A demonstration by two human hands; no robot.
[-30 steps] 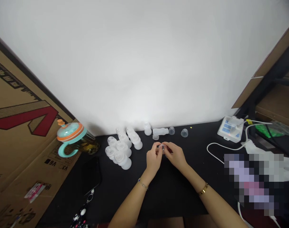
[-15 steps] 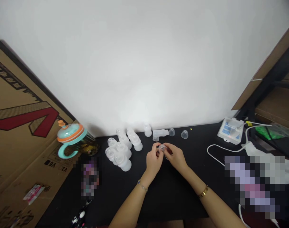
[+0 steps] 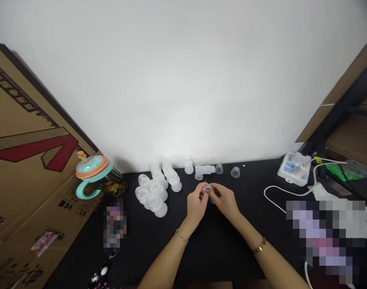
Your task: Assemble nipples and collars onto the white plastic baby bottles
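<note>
My left hand (image 3: 196, 204) and my right hand (image 3: 226, 202) meet over the black table, fingertips closed on a small clear bottle collar (image 3: 206, 187). Fingers cover part of it, so anything seated inside is unclear. Just beyond them, another clear collar (image 3: 198, 176) sits beside a white bottle lying on its side (image 3: 204, 169). Two clear domed caps (image 3: 235, 172) rest to the right of that bottle. One small white bottle (image 3: 188, 166) stands by the wall. On the left, several baby bottles with clear domed tops (image 3: 161, 209) stand in a cluster.
A teal-lidded jug (image 3: 93, 170) stands at the left beside a large cardboard box (image 3: 29, 120). A beaded strap (image 3: 103, 271) lies near the front left. To the right are a clear compartment case (image 3: 294, 168), a white cable (image 3: 288, 192) and white cloth or tissue (image 3: 325, 194).
Both hands stay together on the collar, with slight finger movement. The whole view has shifted a little; the things on the table keep their places.
</note>
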